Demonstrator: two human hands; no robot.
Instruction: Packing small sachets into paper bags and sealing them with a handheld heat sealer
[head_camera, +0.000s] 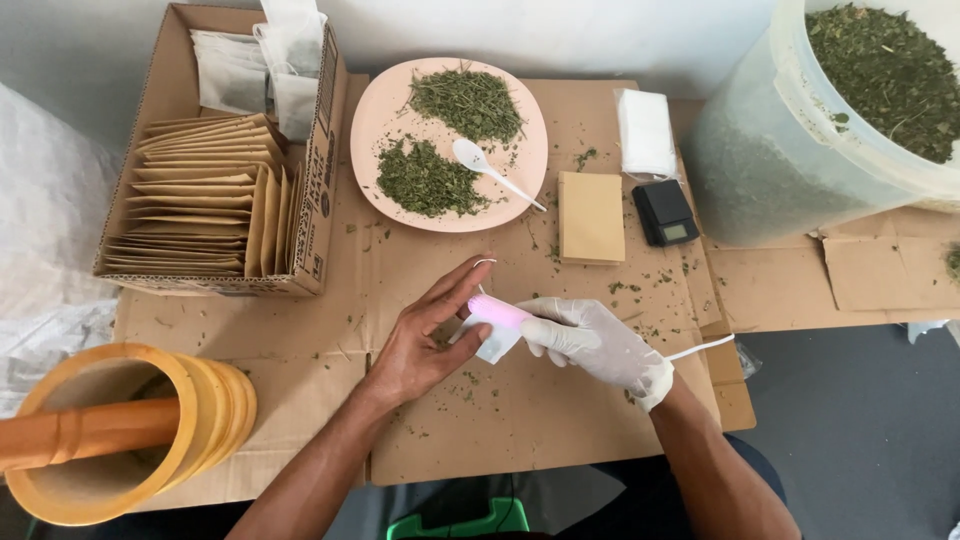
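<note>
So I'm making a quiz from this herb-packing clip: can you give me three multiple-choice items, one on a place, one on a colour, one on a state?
1. Where does the white spoon lie?
A. on the pink plate
B. in the cardboard box
C. in the wooden mortar

2. What colour is the glove on the right hand?
A. blue
B. white
C. black

3. How is the left hand?
A. closed in a fist
B. gripping the pestle
C. open, fingers spread, at the small white bag

Answers:
1 A, the spoon rests between two herb heaps on the plate.
2 B, the glove is plainly white.
3 C, the fingers are stretched out, steadying the bag.
</note>
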